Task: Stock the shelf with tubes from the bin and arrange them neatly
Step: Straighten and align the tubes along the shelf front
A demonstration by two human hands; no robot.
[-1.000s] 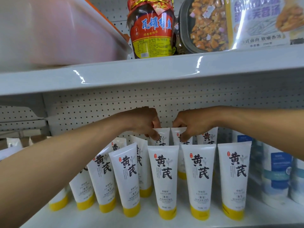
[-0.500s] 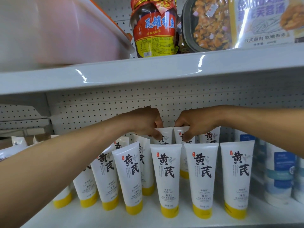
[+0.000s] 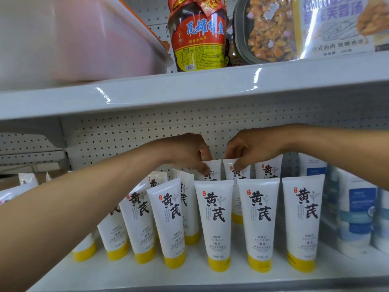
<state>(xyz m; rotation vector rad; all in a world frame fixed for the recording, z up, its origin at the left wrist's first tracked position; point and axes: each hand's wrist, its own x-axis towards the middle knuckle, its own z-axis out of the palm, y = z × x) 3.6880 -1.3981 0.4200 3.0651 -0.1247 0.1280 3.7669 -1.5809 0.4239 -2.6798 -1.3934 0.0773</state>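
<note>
Several white tubes with yellow caps stand cap-down on the white shelf [image 3: 189, 277], in a front row and a back row. My left hand [image 3: 185, 152] pinches the top edge of a back-row tube [image 3: 214, 169]. My right hand [image 3: 252, 148] pinches the top of the neighbouring back-row tube [image 3: 244, 172]. Both held tubes stand behind the front-row tubes [image 3: 214, 220], which hide their lower halves. Tubes at the left [image 3: 139, 218] lean sideways.
A pale pink bin [image 3: 80, 39] sits on the upper shelf [image 3: 210, 89] at left, beside a dark jar with a red label [image 3: 197, 36] and packaged food [image 3: 294, 28]. Blue-and-white products [image 3: 357, 216] stand at the right. A pegboard backs the shelf.
Both hands stay pinched on the tops of the two back-row tubes with almost no shift; the view has moved slightly.
</note>
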